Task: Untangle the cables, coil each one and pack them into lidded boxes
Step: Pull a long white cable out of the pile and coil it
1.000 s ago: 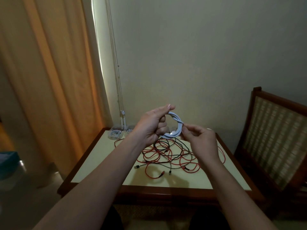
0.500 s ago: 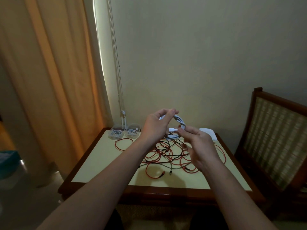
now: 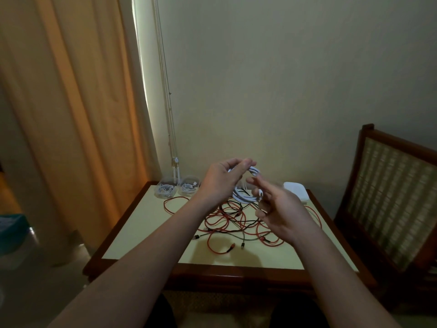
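left hand (image 3: 221, 179): raised over the middle of the worktop (image 3: 146, 229); its grip is still clamped round the top of the coil.
white cable (image 3: 246, 198): a wound loop hanging from the left hand in the air above the tangle, clear of the worktop.
right hand (image 3: 281, 209): at the coil's lower right, motion-blurred. Its fingertips reach the loop near the plug, but whether the grip is pinched on it cannot be told. A second ago it pinched the coil's right side higher up; it now sits lower.
red and black cables (image 3: 227, 221): loose tangle from the worktop's middle toward its right edge, unchanged.
clear boxes (image 3: 165, 189): two side by side at the far left corner, each holding a coiled white lead.
white box (image 3: 295, 189): at the far right corner; a second ago the right hand hid it, and now it shows.
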### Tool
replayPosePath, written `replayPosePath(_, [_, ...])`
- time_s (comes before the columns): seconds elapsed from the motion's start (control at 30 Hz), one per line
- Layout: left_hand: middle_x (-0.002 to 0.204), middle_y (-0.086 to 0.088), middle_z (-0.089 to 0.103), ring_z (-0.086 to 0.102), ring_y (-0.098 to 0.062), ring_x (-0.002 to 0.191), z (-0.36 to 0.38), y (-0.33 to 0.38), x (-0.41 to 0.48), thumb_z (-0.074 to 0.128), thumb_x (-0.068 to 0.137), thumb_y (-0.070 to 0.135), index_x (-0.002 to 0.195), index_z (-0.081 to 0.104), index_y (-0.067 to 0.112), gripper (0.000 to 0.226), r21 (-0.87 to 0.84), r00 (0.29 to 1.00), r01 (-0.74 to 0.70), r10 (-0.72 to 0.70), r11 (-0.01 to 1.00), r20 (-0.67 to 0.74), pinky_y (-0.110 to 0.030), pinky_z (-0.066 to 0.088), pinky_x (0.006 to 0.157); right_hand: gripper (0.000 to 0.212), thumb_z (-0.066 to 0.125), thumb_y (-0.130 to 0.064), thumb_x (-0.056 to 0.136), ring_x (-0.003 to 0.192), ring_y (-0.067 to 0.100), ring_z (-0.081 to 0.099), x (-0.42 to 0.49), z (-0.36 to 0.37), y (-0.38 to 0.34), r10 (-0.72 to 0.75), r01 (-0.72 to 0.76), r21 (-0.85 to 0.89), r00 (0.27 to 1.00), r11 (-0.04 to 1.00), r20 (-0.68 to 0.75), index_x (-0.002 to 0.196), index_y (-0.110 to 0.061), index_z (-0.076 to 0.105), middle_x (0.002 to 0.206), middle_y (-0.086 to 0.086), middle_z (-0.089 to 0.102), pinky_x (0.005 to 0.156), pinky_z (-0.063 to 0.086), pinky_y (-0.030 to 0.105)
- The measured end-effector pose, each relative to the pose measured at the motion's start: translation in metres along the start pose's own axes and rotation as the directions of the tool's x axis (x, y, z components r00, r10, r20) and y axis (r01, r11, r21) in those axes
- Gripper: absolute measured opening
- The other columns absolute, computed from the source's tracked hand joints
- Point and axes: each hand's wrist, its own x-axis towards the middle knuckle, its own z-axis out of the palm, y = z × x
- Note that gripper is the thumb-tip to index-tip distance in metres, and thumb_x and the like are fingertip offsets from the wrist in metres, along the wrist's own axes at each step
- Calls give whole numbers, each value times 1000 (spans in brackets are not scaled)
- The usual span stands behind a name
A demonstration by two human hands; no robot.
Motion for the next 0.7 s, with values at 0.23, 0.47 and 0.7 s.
replayPosePath(0.23, [67,23,65,58,15,64,9,-5,-4,60,99,36,109,77,23,24,143,990,-62,78,988,-114,-10,41,62,11,76,-23,88,69,19,62,-1,4,5,-160,101,-355,977,929,-140,90,-11,77,82,7,69,69,55,38])
replayPosePath(0.47, [64,22,60,47,15,46,6,-6,-2,61,99,28,111,77,16,23,232,974,-148,182,961,-133,-4,30,48,17,73,-22,91,71,15,74,-9,-2,-4,-359,246,-732,933,636,2,78,-11,75,71,4,75,78,57,39])
replayPosePath(0.7, [68,-7,55,46,5,52,4,-12,-1,59,99,36,111,77,20,27,-42,996,7,-11,999,-94,-14,37,57,15,64,-14,97,78,14,75,-21,-15,-13,-390,440,-653,891,616,232,105,-10,76,84,17,74,86,58,45])
